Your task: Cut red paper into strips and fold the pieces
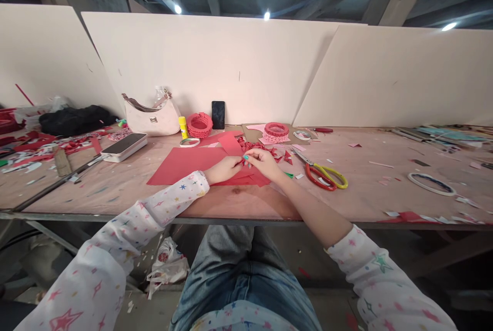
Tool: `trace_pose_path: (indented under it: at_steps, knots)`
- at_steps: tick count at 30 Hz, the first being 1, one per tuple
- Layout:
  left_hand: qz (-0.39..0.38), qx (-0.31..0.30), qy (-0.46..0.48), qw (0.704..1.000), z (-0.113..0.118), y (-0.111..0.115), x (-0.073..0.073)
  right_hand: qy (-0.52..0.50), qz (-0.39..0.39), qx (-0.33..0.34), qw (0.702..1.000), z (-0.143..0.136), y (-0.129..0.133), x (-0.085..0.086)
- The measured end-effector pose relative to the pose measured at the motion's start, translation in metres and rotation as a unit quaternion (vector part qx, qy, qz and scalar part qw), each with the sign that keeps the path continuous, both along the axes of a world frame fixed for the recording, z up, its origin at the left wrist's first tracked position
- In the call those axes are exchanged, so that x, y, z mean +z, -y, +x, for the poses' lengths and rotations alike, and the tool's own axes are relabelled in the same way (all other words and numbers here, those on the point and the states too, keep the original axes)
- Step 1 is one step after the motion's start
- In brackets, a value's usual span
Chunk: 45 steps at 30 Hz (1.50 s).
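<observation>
My left hand (225,169) and my right hand (262,162) meet above red paper sheets (185,164) near the table's front edge. Both hands are closed, fingertips pinched together on a small red paper piece (242,162), mostly covered by the fingers. Just behind them lies a pile of folded red paper pieces (256,146). To the right of my right hand rest scissors with red and yellow handles (326,176), blades pointing back toward the pile. Red and pink paper rings (276,132) are stacked behind the pile, and another red ring stack (199,124) stands to the left.
A glue stick (183,127), a pink handbag (153,118) and a dark phone (218,115) stand at the back. A white case (125,147) lies left, beside paper scraps. At the right are a white ring (431,184) and stacked sheets (442,136).
</observation>
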<state>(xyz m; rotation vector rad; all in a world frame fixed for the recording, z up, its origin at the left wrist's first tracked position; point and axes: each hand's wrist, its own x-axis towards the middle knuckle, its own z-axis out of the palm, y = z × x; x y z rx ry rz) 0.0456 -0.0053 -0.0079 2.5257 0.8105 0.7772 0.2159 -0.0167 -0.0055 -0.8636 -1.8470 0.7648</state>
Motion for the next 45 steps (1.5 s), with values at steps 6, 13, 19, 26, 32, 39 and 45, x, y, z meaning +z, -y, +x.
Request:
trace_pose_path:
  at_steps: [6,13,19,26,32,39,45]
  knots:
    - [-0.071,0.015,0.01,0.997,-0.001,0.004,0.005,0.024,0.04,-0.036,0.998,0.003,-0.003,-0.001]
    - [-0.154,-0.003,0.097,0.983,-0.003,0.002,0.01,0.02,0.031,-0.055,0.998,0.007,-0.003,0.003]
    - [-0.178,-0.021,0.114,0.977,-0.005,0.002,0.01,0.043,0.021,-0.03,0.998,0.006,-0.004,0.0]
    - [-0.194,-0.02,0.116,0.974,-0.003,0.0,0.005,0.098,0.052,-0.034,0.993,0.006,-0.003,0.002]
    - [-0.149,0.041,0.092,0.984,-0.008,-0.005,0.007,0.067,0.037,-0.083,0.994,0.016,-0.02,-0.007]
    - [-0.093,0.073,0.034,0.992,-0.022,-0.022,-0.01,0.001,-0.014,-0.275,0.961,0.039,-0.042,-0.021]
    - [-0.112,0.096,0.007,0.989,-0.021,-0.025,-0.013,0.142,0.009,-0.172,0.975,0.026,-0.031,-0.022]
